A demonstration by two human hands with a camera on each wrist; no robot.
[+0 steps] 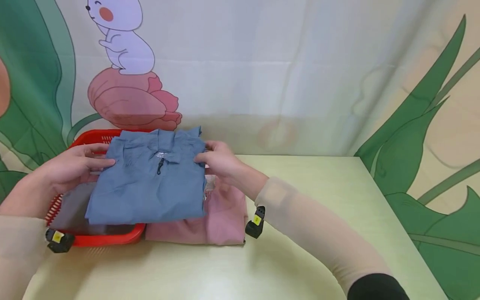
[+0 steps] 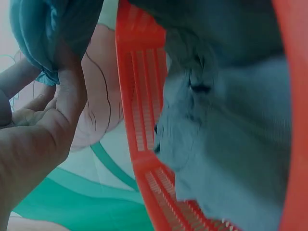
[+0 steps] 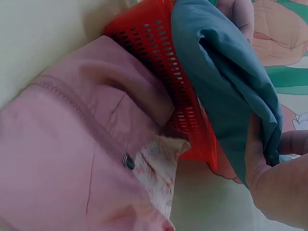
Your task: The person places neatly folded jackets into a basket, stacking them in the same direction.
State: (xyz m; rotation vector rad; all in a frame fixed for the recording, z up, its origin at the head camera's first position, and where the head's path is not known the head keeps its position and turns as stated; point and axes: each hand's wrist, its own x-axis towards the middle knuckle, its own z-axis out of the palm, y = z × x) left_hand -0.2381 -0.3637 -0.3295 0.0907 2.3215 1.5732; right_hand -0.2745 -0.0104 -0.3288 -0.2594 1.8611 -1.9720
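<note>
A folded blue garment (image 1: 146, 191) with a collar and a black zip pull is held up between the two hands. The left hand (image 1: 76, 164) grips its left edge, thumb on top. On the opposite edge, the right hand (image 1: 223, 162) pinches the cloth between thumb and fingers. Below the garment stands a red plastic basket (image 1: 108, 240), partly hidden by it. Inside the basket lies a grey garment (image 1: 75, 204), which looks grey-green in the left wrist view. To the basket's right is a folded pink jacket (image 3: 53, 130) with a zip and a floral lining.
Everything rests on a pale yellow table (image 1: 318, 200). A printed curtain (image 1: 262, 75) with a white animal and green leaves hangs behind it. Each sleeve has a small black device with a yellow mark at the wrist.
</note>
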